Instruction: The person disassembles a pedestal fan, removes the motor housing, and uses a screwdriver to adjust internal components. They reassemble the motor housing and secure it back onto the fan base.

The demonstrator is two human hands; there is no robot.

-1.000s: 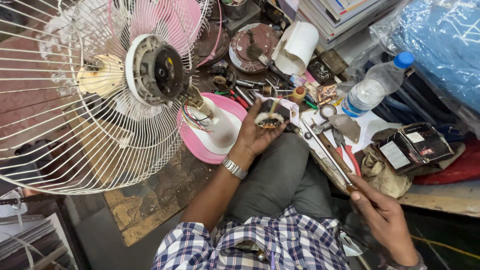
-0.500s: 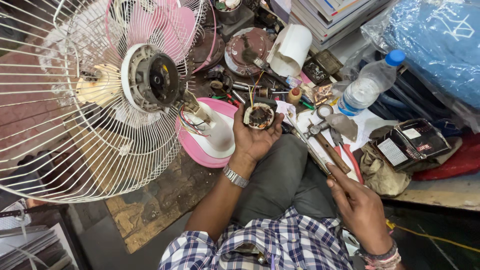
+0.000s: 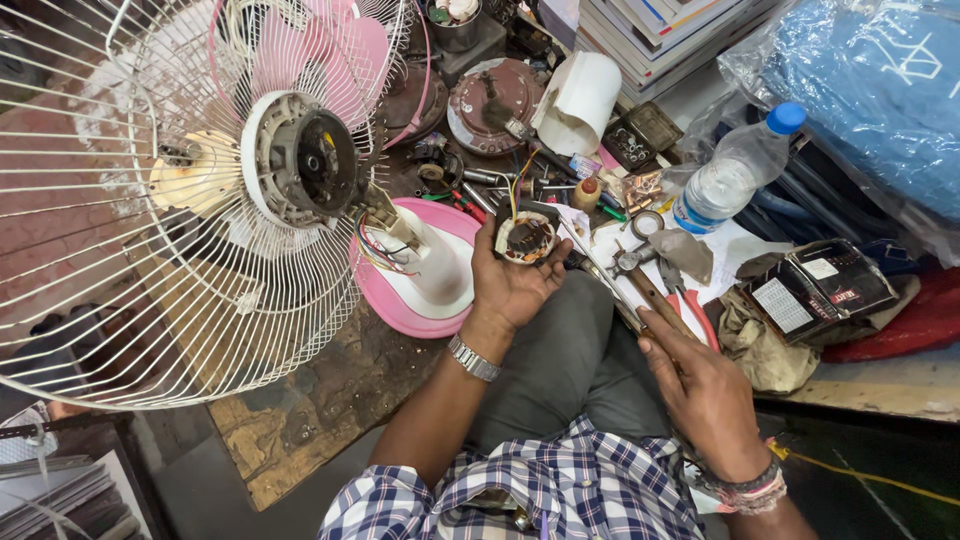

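Note:
My left hand holds up a small round motor part with copper windings and coloured wires rising from it. A metal watch sits on that wrist. My right hand grips the wooden handle of a small hammer, whose metal head lies toward the motor part, just right of it. A thin metal rod runs between the two hands. Left of my left hand stands a pink and white fan base with wires trailing into the fan motor housing.
A white wire fan guard with pink blades fills the left. A plastic water bottle, a white paper roll, a round metal cover, a black meter, blue plastic bag, rags and loose tools crowd the bench beyond.
My right hand has moved forward from my lap and taken hold of the hammer handle. My left hand has kept the motor part raised, almost still.

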